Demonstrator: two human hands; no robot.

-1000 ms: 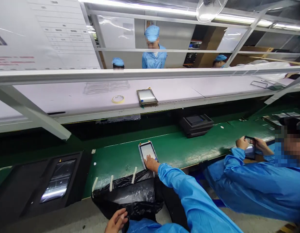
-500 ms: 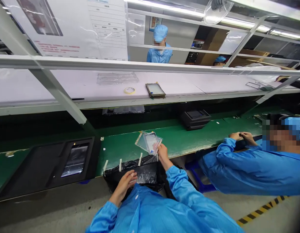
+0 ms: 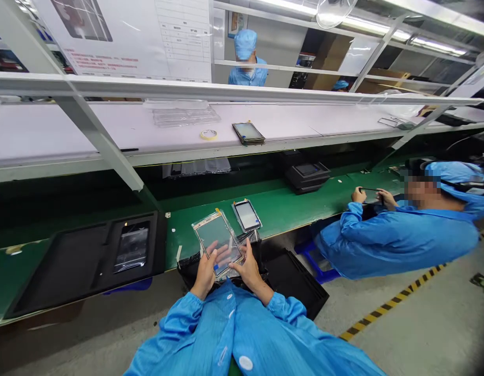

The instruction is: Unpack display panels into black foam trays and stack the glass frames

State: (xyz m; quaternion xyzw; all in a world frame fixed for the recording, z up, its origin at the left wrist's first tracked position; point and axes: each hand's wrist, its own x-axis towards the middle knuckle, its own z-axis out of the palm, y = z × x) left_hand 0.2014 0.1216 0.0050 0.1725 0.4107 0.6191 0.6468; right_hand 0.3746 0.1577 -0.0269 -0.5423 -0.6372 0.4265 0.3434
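Observation:
A clear glass touch panel (image 3: pixel 216 232) with a dark printed border is tilted up in front of my chest. My left hand (image 3: pixel 207 269) grips its lower left edge, the fingers showing through the glass. At the lower right edge, my right hand (image 3: pixel 250 269) holds it between thumb and fingers. Just beyond, a second panel (image 3: pixel 247 215) with a pale face and dark frame lies on the green bench (image 3: pixel 285 211). Beneath my hands, a black bag-lined bin (image 3: pixel 189 267) hangs at the bench edge, partly hidden.
Left, a black tray (image 3: pixel 69 261) holds a dark screen (image 3: pixel 132 246). Stacked black trays (image 3: pixel 307 175) stand farther back. The shelf above bears a panel stack (image 3: pixel 248 133) and a tape roll (image 3: pixel 208 134). A co-worker (image 3: pixel 394 235) sits at right; another person (image 3: pixel 248 57) is beyond the rack.
One panel now lies on the bench, while the other has come towards me. My left hand has moved up onto the held panel, joining my right hand.

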